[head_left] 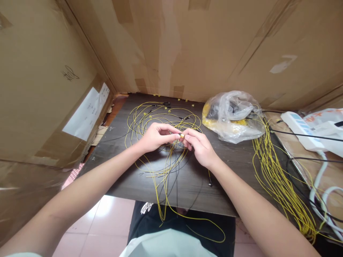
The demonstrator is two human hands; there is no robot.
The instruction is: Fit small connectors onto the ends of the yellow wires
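Over the middle of the dark table point(125, 182), my left hand point(158, 137) and my right hand point(199, 145) meet at their fingertips. Between them is a small yellow piece point(182, 135) with a dark end. My left thumb and forefinger pinch the dark end, which looks like a black cable connector; my right thumb and fingers close on the yellow piece. Beneath both hands lies a loose tangle of thin yellow cables point(168, 160), some with black connectors point(166, 104) at their ends. Several cables hang over the front edge. Fingers partly hide the held parts.
Small yellow pieces point(179, 99) are scattered toward the back. A clear plastic bag point(233, 116) with yellow and black contents stands at back right. Beside it run a bundle of yellow cables point(273, 171) and a white power strip point(302, 130). Cardboard walls point(198, 46) enclose the table.
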